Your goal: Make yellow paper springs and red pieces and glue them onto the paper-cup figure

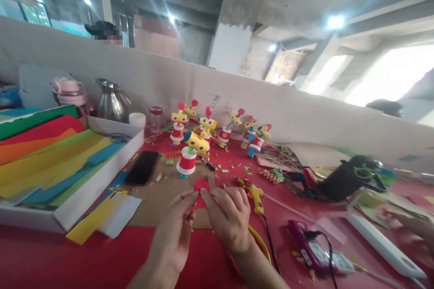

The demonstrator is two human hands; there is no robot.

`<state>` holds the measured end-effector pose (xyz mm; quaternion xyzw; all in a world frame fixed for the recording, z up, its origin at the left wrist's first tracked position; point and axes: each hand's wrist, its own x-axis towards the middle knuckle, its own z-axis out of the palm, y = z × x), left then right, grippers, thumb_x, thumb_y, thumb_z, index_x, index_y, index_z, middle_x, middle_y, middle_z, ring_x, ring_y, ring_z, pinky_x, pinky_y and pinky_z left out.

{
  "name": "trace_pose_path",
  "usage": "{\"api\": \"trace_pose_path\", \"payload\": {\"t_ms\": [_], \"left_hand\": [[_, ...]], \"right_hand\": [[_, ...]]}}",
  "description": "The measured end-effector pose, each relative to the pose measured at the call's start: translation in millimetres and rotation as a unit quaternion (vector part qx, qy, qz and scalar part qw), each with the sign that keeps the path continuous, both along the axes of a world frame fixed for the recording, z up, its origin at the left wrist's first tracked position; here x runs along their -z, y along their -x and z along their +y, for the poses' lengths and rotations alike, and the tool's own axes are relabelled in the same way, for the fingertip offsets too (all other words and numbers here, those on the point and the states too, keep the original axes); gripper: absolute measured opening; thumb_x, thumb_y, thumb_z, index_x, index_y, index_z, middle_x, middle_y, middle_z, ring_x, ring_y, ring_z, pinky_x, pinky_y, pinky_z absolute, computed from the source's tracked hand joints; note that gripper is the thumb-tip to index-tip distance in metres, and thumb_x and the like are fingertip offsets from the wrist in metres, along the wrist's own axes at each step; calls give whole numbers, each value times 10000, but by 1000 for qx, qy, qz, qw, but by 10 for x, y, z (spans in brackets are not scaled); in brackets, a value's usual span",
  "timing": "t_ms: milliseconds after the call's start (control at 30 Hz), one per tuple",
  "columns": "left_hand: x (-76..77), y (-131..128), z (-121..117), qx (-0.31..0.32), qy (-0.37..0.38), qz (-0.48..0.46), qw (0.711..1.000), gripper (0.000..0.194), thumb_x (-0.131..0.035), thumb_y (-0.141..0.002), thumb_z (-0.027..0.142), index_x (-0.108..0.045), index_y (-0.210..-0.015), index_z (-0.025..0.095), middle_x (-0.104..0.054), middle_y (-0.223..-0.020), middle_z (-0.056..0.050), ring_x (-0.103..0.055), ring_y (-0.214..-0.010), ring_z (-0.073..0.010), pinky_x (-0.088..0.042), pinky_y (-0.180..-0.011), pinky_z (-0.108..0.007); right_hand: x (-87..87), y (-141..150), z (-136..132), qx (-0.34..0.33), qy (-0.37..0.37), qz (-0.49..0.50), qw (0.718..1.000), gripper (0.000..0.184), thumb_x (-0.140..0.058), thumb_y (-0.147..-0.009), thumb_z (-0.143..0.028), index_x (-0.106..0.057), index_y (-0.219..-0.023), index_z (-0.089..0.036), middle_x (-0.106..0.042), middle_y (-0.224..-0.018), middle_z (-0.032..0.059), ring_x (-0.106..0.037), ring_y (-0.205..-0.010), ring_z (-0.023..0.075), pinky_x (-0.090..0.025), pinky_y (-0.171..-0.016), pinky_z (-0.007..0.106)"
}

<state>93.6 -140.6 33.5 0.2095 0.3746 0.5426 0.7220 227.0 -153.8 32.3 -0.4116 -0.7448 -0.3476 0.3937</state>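
Observation:
A small red paper disc [201, 184] is pinched between the fingertips of my left hand [176, 223] and my right hand [229, 216]. Both hands are closed at the disc's lower edge, above a brown cardboard sheet [145, 210]. Just beyond them stands a paper-cup figure [187, 161] with a yellow tube head [197, 142], red-and-white body and coiled paper arms. Several similar figures [207, 124] with red discs on top are grouped behind it. To the right of my right hand lies a yellow glue gun [257, 198] with a black cord.
At left, a white box [101, 167] holds coloured paper; a black phone [142, 168] lies beside it. Behind are a steel jug [112, 101] and a glass jar [156, 119]. At right are a purple power strip [310, 248], a black holder [342, 180] and another person's hand [408, 226].

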Motion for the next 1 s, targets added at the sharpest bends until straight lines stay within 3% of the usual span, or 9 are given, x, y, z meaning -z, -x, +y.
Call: {"api": "trace_pose_path", "payload": {"t_ms": [67,100,167,233,300,400,567,800,1000], "left_hand": [[-85,80,134,-30,-101,132,986,369,-770,-674,423,-711,-995,251,-651,-1019,-30,-577,-858,-148,-453,-702,-264],[-150,132,250,-68,-181,224,955,403,-747,-703,431,-691,-1074,284,-647,-1112,-33,-576,-962,-179,-456,-793,-301],[-306,228,558,-120,-345,392,844,400,-730,-725,391,-684,-1110,296,-639,-1189,-41,-535,-1128,-233,-397,-971,-378],[-461,282,916,-122,-452,473,746,429,-712,-740,356,-665,-1163,297,-625,-1254,-44,-485,-1229,-255,-301,-1084,-426],[-572,282,1243,-84,-483,513,705,501,-721,-727,372,-639,-1217,306,-584,-1337,-49,-445,-1286,-282,-265,-1109,-452],[-623,235,1564,-5,-468,500,728,536,-750,-681,393,-654,-1201,303,-607,-1323,-60,-457,-1292,-314,-286,-1096,-442],[-532,237,1667,54,-395,396,827,329,-740,-678,370,-725,-996,283,-672,-1219,-53,-565,-1177,-299,-410,-986,-397],[-381,292,1684,71,-365,327,869,388,-734,-690,332,-679,-1055,211,-689,-1153,-91,-625,-1076,-266,-473,-912,-385],[-346,315,1724,67,-380,309,870,396,-743,-686,317,-687,-1065,219,-675,-1189,-89,-629,-1067,-265,-485,-898,-377]], "right_hand": [[-98,-83,41,-16,13,65,998,217,-640,-848,-104,-727,-1014,-212,-688,-843,49,-552,-756,172,-429,-692,329],[-160,-124,72,-22,27,117,992,201,-632,-854,-111,-739,-987,-218,-681,-833,48,-557,-753,167,-441,-694,322],[-306,-201,165,-33,76,246,966,149,-643,-853,-163,-760,-914,-233,-673,-818,38,-579,-750,160,-464,-691,305],[-465,-267,303,-53,149,383,910,87,-683,-824,-250,-766,-848,-242,-683,-800,22,-610,-749,163,-482,-687,299],[-614,-320,480,-90,210,499,836,104,-727,-769,-319,-765,-824,-238,-706,-779,10,-631,-743,171,-492,-696,303],[-766,-364,775,-145,246,582,761,191,-770,-694,-350,-756,-823,-210,-723,-766,11,-633,-745,177,-491,-728,315],[-797,-310,1178,-199,296,581,731,242,-767,-678,-378,-728,-811,-180,-703,-752,14,-606,-705,148,-477,-704,298],[-810,-131,1437,-209,351,553,726,209,-765,-667,-363,-724,-752,-177,-691,-725,2,-595,-685,131,-470,-678,286],[-903,-65,1525,-208,367,522,741,220,-776,-645,-366,-734,-743,-174,-683,-682,1,-589,-663,132,-471,-642,288]]}}
